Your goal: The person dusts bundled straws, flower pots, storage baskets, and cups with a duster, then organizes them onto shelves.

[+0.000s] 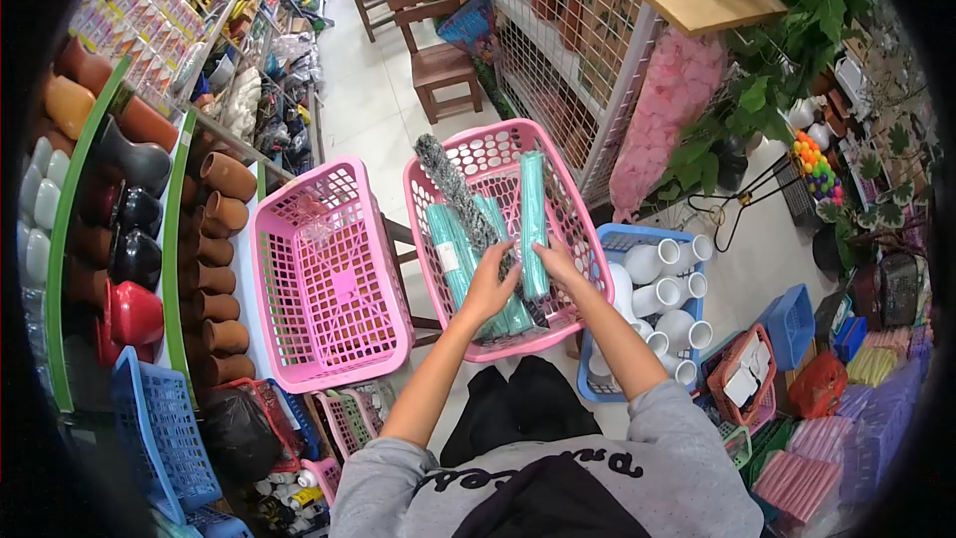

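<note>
My left hand [490, 287] is closed around the lower end of a dark grey, fuzzy bundle [456, 184], which slants up over the far rim of a pink basket [588, 274]. Between the fingers and thumb of my right hand [558, 265] is a long teal plastic-wrapped packet [534, 209], held along its lower right edge. More teal packets [445, 239] lie in the basket under and beside the grey bundle, one with a white label. My left hand partly hides them.
Left of it stands another pink basket [390, 269] with a little clear plastic inside. A blue crate [637, 231] of white vases [652, 261] sits at right. Shelves of clay pots [217, 279] line the left; a wooden chair [441, 65] and wire mesh rack [558, 60] stand ahead.
</note>
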{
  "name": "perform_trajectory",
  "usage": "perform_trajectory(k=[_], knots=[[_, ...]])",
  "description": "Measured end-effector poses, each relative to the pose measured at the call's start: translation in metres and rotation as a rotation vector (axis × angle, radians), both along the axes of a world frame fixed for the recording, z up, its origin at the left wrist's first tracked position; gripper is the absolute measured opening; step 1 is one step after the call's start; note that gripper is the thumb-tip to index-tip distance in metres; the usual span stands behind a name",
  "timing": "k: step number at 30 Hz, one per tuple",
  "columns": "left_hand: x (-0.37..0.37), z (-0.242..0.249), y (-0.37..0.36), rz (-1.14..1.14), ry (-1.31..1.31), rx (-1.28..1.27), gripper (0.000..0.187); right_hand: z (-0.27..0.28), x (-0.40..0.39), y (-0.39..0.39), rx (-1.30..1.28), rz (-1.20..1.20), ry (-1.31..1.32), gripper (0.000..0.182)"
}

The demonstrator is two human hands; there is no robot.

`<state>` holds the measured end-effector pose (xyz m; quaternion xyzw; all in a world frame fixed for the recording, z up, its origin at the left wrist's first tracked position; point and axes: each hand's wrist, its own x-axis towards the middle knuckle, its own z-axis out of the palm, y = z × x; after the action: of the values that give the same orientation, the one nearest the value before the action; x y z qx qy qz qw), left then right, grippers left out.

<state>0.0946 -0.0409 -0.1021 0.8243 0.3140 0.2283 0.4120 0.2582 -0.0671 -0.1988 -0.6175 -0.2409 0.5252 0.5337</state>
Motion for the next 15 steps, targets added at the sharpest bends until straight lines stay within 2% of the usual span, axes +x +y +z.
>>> perform_trajectory(k=[1,2,3,5,6,7,8,9,11,12,13,15], knots=[[0.003,-0.004,0.001,0.139,-0.13,-0.177,0.043,0.019,-0.001,-0.002,0.008,0.008,-0.006,0.037],[0.005,-0.006,0.002,0.277,-0.263,-0.355,0.043,0.041,-0.003,-0.006,0.091,0.028,0.216,0.036],[0.006,-0.004,0.003,0.286,-0.273,-0.348,0.043,0.06,-0.008,-0.009,0.171,0.053,0.438,0.036],[0.005,0.0,0.007,0.408,-0.421,-0.853,0.043,0.092,-0.023,-0.016,0.218,0.138,0.478,0.038],[0.0,-0.004,0.01,0.308,-0.486,-0.979,0.044,0.104,-0.032,-0.019,0.174,0.195,0.41,0.04],[-0.004,-0.008,0.007,0.295,-0.443,-0.938,0.045,0.111,-0.042,-0.02,0.132,0.254,0.341,0.043],[-0.008,-0.008,0.003,0.341,-0.471,-0.948,0.044,0.11,-0.054,-0.019,0.283,0.261,0.11,0.045],[-0.013,-0.007,0.0,0.389,-0.498,-0.961,0.043,0.109,-0.059,-0.016,0.284,0.28,0.11,0.045],[-0.028,-0.003,0.0,0.416,-0.583,-1.009,0.042,0.111,-0.069,-0.01,0.316,0.363,-0.089,0.041],[-0.036,-0.002,-0.001,0.428,-0.658,-1.062,0.04,0.101,-0.074,-0.001,0.408,0.349,-0.224,0.033],[-0.043,0.0,0.0,0.442,-0.665,-1.057,0.04,0.092,-0.075,0.004,0.41,0.364,-0.219,0.033],[-0.057,0.012,0.004,0.488,-0.728,-0.974,0.039,0.092,-0.076,0.017,0.243,0.254,0.021,0.028]])
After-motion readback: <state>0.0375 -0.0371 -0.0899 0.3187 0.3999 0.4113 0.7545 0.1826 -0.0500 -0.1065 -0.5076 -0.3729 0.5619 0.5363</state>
